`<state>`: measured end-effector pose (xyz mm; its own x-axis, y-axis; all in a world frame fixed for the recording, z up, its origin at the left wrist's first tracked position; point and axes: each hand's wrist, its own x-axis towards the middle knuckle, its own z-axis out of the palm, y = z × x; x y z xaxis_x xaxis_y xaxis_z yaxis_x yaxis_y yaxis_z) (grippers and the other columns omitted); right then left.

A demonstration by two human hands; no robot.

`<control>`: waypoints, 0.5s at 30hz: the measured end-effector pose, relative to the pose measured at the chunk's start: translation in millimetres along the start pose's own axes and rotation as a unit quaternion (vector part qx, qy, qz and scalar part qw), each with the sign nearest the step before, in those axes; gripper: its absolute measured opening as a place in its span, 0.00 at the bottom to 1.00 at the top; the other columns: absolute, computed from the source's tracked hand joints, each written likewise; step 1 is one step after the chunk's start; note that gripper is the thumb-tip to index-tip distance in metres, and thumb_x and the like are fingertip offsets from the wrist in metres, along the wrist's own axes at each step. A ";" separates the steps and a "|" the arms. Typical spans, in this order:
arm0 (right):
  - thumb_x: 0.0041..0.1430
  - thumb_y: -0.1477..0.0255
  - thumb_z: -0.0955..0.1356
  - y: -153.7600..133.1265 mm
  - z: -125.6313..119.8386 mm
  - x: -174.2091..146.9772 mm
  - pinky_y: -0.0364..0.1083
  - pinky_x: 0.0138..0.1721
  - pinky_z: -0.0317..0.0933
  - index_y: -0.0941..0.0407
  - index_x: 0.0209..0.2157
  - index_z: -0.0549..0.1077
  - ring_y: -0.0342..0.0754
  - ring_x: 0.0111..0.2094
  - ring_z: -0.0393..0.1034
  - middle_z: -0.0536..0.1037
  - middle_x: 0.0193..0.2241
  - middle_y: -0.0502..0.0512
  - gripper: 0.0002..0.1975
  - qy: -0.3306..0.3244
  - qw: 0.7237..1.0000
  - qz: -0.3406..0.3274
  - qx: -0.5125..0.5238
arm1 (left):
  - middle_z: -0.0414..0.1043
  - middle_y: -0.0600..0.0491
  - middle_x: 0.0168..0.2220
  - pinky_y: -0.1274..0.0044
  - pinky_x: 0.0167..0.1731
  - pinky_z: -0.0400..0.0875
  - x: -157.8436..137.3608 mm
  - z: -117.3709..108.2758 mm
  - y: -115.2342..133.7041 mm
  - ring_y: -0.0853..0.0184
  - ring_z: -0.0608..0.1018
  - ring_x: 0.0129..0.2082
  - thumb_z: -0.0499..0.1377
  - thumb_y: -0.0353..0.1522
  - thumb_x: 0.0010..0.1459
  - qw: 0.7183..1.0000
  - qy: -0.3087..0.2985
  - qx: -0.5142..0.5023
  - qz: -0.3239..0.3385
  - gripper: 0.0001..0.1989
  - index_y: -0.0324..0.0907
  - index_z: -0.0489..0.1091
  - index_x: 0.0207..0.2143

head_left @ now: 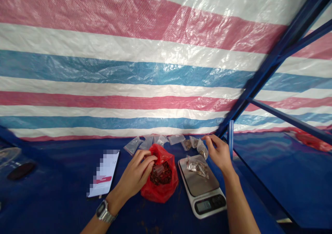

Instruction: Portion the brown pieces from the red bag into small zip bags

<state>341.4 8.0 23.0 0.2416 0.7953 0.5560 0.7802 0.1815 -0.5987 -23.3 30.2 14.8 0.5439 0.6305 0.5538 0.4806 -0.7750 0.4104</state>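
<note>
My left hand (138, 170) is closed on the rim of a red plastic bag (159, 192), fingertips at its mouth. Dark reddish-brown dried pieces (166, 177) fill the bag, and a small clear object (158, 170) lies among them. At the back right, my right hand (219, 151) pinches near the top of a small clear plastic bag (202, 150) with brownish contents; its fingertips partly hide the contact. Below that hand stands a digital kitchen scale (204, 187), with another small filled bag (197, 167) lying on its metal plate.
Several clear bags (147, 142) lie along the back edge, beside two filled ones (186, 144). A phone (103, 175) lies at left. Blue metal bars (249, 92) cross the right side. A striped tarp (129, 71) hangs behind the blue table (145, 220).
</note>
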 end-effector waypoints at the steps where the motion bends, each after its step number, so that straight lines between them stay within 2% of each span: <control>1: 0.72 0.52 0.61 -0.7 0.0 0.1 0.48 0.39 0.65 0.55 0.37 0.79 0.53 0.34 0.75 0.81 0.32 0.57 0.24 -0.001 1.000 0.000 -0.001 | 0.73 0.47 0.49 0.70 0.52 0.74 0.1 -0.3 0.1 0.62 0.76 0.50 0.51 0.29 0.73 1.000 0.002 0.000 0.003 0.13 0.45 0.74 0.51; 9: 0.72 0.53 0.62 2.0 0.5 0.1 0.49 0.39 0.65 0.55 0.37 0.79 0.54 0.36 0.75 0.82 0.34 0.58 0.23 -0.012 1.000 -0.001 0.001 | 0.75 0.48 0.46 0.71 0.51 0.75 1.6 -2.6 0.4 0.63 0.77 0.48 0.51 0.29 0.72 1.000 0.020 0.007 0.021 0.12 0.44 0.74 0.49; 15: 0.70 0.53 0.64 -1.5 -1.5 -0.8 0.49 0.38 0.66 0.54 0.35 0.78 0.53 0.34 0.74 0.82 0.33 0.57 0.22 -0.030 0.999 0.004 0.026 | 0.75 0.48 0.45 0.70 0.49 0.76 1.0 -1.1 -2.1 0.62 0.77 0.48 0.51 0.30 0.72 1.000 0.025 0.004 0.018 0.13 0.45 0.75 0.49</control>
<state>340.9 6.2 24.3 0.2114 0.8294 0.5171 0.7465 0.2045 -0.6332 -24.5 32.4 15.3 0.5262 0.5993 0.6032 0.4672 -0.7965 0.3839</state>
